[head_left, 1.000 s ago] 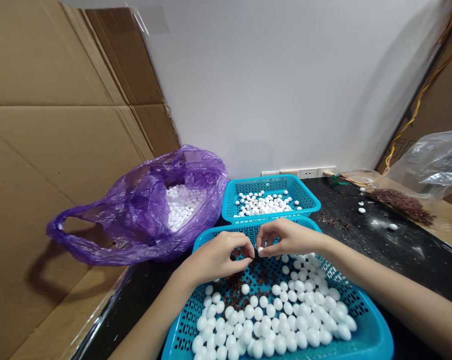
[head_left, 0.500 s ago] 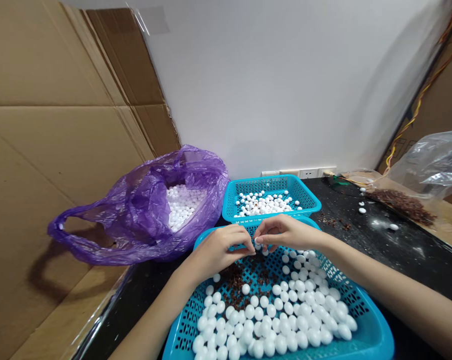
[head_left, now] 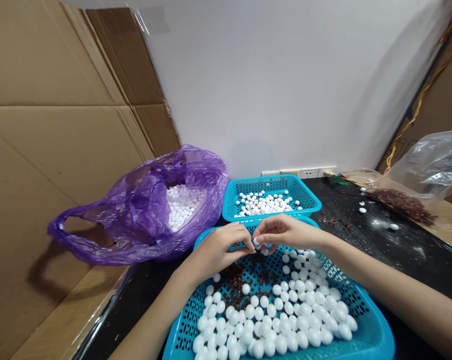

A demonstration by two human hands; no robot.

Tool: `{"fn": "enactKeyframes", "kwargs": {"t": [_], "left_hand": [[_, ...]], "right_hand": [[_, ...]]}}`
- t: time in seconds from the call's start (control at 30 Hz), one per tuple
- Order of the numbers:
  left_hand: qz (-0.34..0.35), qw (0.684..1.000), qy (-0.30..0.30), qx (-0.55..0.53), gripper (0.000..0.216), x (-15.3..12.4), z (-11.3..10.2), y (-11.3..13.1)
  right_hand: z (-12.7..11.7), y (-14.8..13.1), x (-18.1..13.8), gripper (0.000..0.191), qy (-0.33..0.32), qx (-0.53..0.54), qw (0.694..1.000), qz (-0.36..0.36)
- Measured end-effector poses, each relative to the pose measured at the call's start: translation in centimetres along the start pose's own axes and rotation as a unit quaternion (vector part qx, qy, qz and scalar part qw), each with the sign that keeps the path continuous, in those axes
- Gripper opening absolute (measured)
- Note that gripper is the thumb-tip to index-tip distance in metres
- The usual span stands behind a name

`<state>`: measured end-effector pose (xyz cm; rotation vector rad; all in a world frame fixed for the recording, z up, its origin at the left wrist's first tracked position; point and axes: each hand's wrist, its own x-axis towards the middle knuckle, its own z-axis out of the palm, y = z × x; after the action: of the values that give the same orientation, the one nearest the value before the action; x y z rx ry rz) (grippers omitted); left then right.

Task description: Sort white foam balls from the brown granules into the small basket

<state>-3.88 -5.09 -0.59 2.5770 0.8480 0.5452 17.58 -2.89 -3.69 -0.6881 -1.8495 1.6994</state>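
Note:
My right hand (head_left: 286,233) pinches a small white ball (head_left: 257,241) between thumb and fingertips, above the far end of the front blue basket (head_left: 374,310). My left hand (head_left: 223,245) meets it there, fingers pinched together against the ball's side; anything small between those fingertips is hidden. Below the hands, many white balls (head_left: 297,320) fill the near and right parts of the basket. Dark brown crumbly bits (head_left: 235,285) lie on its floor at the left, with a lone white ball (head_left: 246,289) beside them.
Behind stands a second blue basket (head_left: 314,204) with white balls. A purple plastic bag (head_left: 135,200) of white balls leans at the left near cardboard (head_left: 41,150). At right, a clear bag (head_left: 436,160), brown bits (head_left: 406,205) and a few white pieces lie on the black table (head_left: 364,235).
Almost nothing differs. Both hands stay together at the far end of the basket, with only a slight shift of the fingertips around the white ball.

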Motion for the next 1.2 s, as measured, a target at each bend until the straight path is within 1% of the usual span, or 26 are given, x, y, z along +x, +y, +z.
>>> {"fn": "enactKeyframes", "kwargs": {"t": [0.33, 0.5, 0.63, 0.77, 1.2], "left_hand": [[0.001, 1.000, -0.001, -0.006, 0.006, -0.11, 0.14, -0.24], [0.004, 1.000, -0.005, -0.004, 0.006, -0.08, 0.10, -0.22], [-0.024, 1.000, 0.008, 0.016, 0.003, -0.15, 0.16, -0.23], [-0.044, 0.998, 0.026, 0.022, 0.007, -0.23, 0.21, -0.21], [-0.024, 0.998, 0.041, 0.030, 0.012, -0.23, 0.15, -0.15]], "right_hand": [[0.19, -0.01, -0.01, 0.024, -0.005, 0.027, 1.000, -0.005], [0.30, 0.03, 0.03, 0.026, -0.001, 0.032, 0.999, 0.004], [0.26, 0.29, 0.03, 0.027, -0.002, 0.032, 0.999, -0.002], [0.22, 0.54, 0.04, 0.026, -0.002, 0.027, 1.000, -0.009], [0.52, 0.49, 0.09, 0.027, 0.017, 0.005, 1.000, -0.018]]}}
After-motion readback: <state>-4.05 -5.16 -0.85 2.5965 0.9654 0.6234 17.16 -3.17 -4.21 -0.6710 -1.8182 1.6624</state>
